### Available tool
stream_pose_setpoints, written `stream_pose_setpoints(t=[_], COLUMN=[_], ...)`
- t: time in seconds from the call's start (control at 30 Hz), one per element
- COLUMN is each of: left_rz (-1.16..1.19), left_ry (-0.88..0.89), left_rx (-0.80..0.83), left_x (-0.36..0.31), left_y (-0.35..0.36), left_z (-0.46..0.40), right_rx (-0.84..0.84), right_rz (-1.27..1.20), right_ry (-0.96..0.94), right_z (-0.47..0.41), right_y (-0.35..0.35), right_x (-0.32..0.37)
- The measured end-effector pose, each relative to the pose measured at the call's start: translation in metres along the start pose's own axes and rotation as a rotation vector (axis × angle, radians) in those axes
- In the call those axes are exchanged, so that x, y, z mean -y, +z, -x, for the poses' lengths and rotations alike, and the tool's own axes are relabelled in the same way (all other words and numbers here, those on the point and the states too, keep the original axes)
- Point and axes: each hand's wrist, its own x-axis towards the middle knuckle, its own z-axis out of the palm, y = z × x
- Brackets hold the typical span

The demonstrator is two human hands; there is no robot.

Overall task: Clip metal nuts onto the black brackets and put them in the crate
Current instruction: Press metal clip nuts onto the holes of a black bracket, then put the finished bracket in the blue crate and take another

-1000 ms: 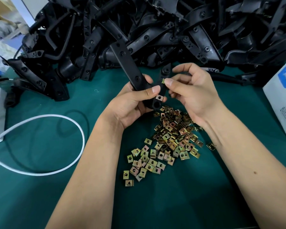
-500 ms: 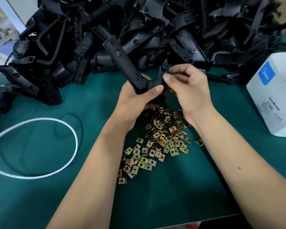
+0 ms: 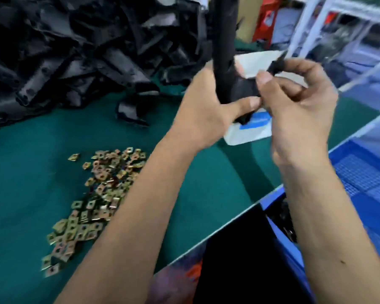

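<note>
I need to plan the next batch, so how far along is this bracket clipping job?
Early, it seems. Done: dark parts, blurred, lie in the blue crate. In hand: the left hand grips one black bracket upright while the right hand pinches its lower end. Left: a big pile of brackets and many loose metal nuts on the green mat.

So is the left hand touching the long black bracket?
Touching. The head view shows the left hand wrapped round the upright black bracket, its thumb pressed across the lower part, with no gap between them.
</note>
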Motion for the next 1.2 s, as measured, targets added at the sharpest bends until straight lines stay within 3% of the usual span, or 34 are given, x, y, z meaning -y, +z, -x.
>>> stream_pose_setpoints(t=[0.17,0.33,0.47,0.57,0.67,0.93,1.07,1.2], left_rz=[-0.024,-0.139,-0.143,-0.366,-0.543,-0.595,-0.563,-0.463], left_ry=[0.004,-0.255,-0.596,-0.643,-0.643,-0.540,-0.427,-0.309], left_rx=[0.346,0.663,0.686,0.748,0.795,0.779,0.725,0.556], left_x=[-0.013,0.050,0.122,0.159,0.177,0.177,0.162,0.128], left_y=[0.149,0.263,0.303,0.306,0.304,0.310,0.310,0.302], left_z=[-0.004,0.030,0.078,0.106,0.117,0.110,0.098,0.074], right_rx=[-0.263,-0.446,-0.670,-0.861,-0.923,-0.817,-0.853,-0.785], right_rz=[-0.205,-0.309,-0.394,-0.406,-0.313,-0.048,0.089,0.247], right_ry=[0.097,0.567,0.880,0.989,1.093,1.170,1.020,0.784], right_z=[0.001,0.035,0.072,0.101,0.120,0.127,0.103,0.066], right_y=[-0.139,-0.244,-0.296,-0.328,-0.345,-0.333,-0.317,-0.292], right_x=[0.010,-0.037,-0.092,-0.135,-0.160,-0.173,-0.159,-0.126])
